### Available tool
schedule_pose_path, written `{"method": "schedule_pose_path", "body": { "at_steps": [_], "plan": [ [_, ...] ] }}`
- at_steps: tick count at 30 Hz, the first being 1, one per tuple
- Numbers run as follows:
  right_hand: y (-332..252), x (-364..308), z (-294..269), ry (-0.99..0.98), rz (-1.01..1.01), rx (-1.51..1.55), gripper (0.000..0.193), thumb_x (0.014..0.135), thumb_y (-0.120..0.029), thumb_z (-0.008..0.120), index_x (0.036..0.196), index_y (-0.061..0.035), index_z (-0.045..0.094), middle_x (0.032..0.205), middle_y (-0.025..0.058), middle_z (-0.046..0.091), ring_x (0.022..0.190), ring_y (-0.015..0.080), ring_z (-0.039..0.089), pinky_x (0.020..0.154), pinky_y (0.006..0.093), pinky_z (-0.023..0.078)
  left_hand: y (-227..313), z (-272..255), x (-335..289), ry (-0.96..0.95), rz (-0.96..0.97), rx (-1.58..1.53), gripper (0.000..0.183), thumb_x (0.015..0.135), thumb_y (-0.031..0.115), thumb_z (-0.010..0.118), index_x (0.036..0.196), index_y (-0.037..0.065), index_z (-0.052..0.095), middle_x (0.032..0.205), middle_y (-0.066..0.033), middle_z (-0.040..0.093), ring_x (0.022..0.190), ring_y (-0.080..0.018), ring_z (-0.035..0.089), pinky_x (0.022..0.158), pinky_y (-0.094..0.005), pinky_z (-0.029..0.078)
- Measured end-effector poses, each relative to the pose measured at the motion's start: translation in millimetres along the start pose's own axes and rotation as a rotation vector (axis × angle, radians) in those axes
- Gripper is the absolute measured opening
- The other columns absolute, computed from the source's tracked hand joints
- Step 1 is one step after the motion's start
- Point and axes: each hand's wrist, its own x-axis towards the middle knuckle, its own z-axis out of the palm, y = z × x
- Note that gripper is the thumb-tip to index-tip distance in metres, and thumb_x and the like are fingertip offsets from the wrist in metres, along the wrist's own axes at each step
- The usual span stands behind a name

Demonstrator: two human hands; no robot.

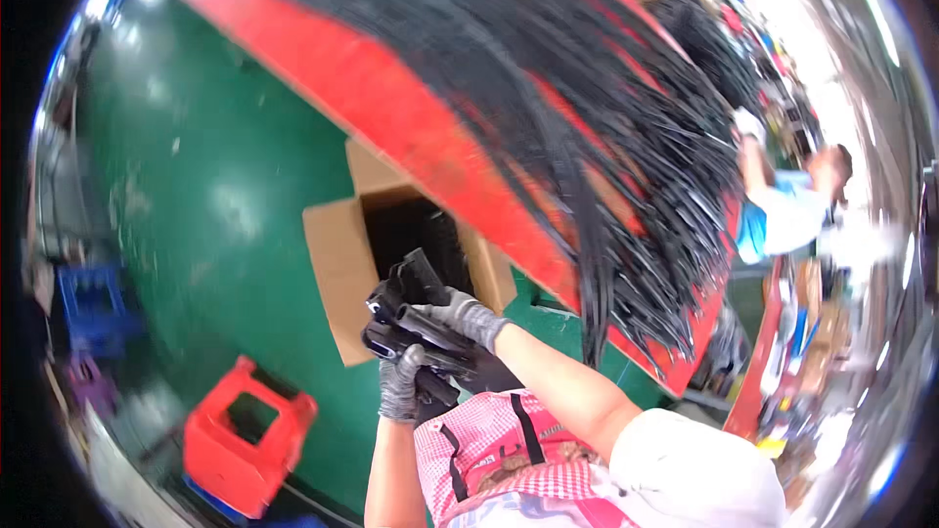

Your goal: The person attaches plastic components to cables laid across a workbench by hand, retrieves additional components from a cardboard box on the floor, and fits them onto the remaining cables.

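Note:
In front of my body, both gloved hands hold a bundle of black strap-like pieces (435,334), looped or rolled, with small shiny spots at their left ends. My left hand (399,383), in a grey glove, is closed round the lower left part of the bundle. From the right, my right hand (466,316) grips its upper part, fingers curled over the black pieces. Just beyond lies an open cardboard box (335,259), flaps spread, with dark contents inside. The bundle overlaps the box's near edge in view; the exact kind of the pieces is unclear.
A red table (323,64) slants across, covered with long black strips (548,117), some hanging over its near edge. A red plastic stool (217,445) stands at lower left, a blue stool (98,303) farther left. Another person (787,215) works at the table's far right.

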Motion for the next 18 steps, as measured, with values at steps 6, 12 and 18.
{"method": "schedule_pose_path", "body": {
  "at_steps": [6,12,18],
  "plan": [
    [-115.2,-93.5,-82.0,0.117,-0.161,0.355,0.053,0.066,-0.041,0.073,0.102,-0.0049,0.06,0.089,0.0049,0.061,0.077,0.0145,0.056,0.072,0.03,0.045,46.1,126.8,21.1,-0.157,0.023,0.15,0.054,0.072,0.03,0.069,0.115,0.008,0.045,0.1,-0.0055,0.055,0.089,-0.019,0.056,0.077,-0.0334,0.049],
    [-150.9,-105.2,-196.3,0.457,-0.166,0.31,0.038,0.071,-0.033,0.07,0.094,-0.0046,0.063,0.084,0.0075,0.064,0.071,0.0165,0.059,0.066,0.0293,0.048,9.1,203.1,131.4,-0.292,-0.217,0.05,0.056,0.072,0.034,0.07,0.116,0.008,0.046,0.103,-0.0066,0.058,0.091,-0.0224,0.058,0.082,-0.0382,0.048],
    [-136.3,-65.8,-318.0,0.379,-0.166,0.504,0.049,0.069,-0.043,0.066,0.098,-0.0043,0.062,0.084,0.0073,0.063,0.073,0.0177,0.059,0.067,0.0324,0.046,-48.7,272.9,235.8,-0.306,-0.344,0.041,0.05,0.072,0.035,0.069,0.109,0.006,0.052,0.101,-0.0079,0.06,0.088,-0.0225,0.059,0.081,-0.0364,0.048]
  ]
}}
